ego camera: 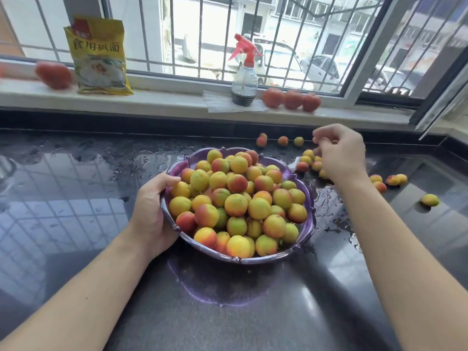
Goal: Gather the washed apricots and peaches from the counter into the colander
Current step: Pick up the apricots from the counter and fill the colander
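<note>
Head view: purple colander (pixel 307 224) on the wet black counter (pixel 76 198), heaped with fruit (pixel 235 203). Left hand (pixel 152 214) grips the colander's left rim, thumb over the edge. Right hand (pixel 340 153) hovers above loose fruit (pixel 307 160) right of the colander, fingers curled loosely; whether they hold anything, cannot tell. One stray fruit (pixel 430 200) lies far right. Spray bottle (pixel 244 72) on the windowsill.

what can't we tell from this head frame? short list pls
- Fruit beneath the right hand: the hand covers part of the cluster on the counter, so no count, and whether it holds one is unclear.
- Lower layers in the colander: buried under the top fruit.
- Red object far left on the sill: motion-blurred.
- Sink at the left edge: cut off.
</note>
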`<state>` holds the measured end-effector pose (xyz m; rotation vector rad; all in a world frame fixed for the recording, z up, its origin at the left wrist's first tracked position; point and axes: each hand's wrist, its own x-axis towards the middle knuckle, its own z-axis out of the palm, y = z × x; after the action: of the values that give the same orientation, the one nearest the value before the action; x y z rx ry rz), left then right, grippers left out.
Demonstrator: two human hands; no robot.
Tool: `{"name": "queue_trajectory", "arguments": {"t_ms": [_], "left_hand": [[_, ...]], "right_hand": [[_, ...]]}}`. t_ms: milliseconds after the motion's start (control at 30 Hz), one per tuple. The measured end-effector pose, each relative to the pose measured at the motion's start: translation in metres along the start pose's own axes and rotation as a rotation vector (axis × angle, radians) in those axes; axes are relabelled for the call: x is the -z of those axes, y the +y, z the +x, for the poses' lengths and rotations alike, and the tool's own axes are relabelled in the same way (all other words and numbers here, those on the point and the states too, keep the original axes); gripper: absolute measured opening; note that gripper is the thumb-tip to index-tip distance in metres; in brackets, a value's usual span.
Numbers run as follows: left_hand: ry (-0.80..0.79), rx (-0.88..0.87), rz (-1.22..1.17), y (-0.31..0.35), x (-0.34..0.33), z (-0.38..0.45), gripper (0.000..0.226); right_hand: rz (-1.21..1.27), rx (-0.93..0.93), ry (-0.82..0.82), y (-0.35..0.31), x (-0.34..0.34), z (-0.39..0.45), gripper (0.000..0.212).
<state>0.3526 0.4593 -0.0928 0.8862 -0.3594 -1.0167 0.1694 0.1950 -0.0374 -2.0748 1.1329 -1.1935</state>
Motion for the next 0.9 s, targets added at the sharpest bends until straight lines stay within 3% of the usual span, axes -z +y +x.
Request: {"name": "queue_trajectory", "arguments": {"t_ms": [133,433,633,900], "left_hand": [[0.036,0.023,-0.006,0.0,0.005,0.003,0.047],[0.064,0.046,0.015,0.0,0.001,-0.001,0.051],[0.06,0.027,0.019,0.0,0.001,-0.001,0.049],[0.014,0.022,0.007,-0.001,0.001,0.0,0.052]], "right_hand": [[-0.259,-0.177,-0.015,0.063,-0.012,-0.007,0.033],[-0.688,0.112,-0.254,0.077,-0.044,-0.009,0.048],[-0.718,0.131,-0.26,0.082,-0.046,-0.007,0.044],[-0.593,0.091,-0.184,0.079,-0.046,-0.008,0.02]]}}
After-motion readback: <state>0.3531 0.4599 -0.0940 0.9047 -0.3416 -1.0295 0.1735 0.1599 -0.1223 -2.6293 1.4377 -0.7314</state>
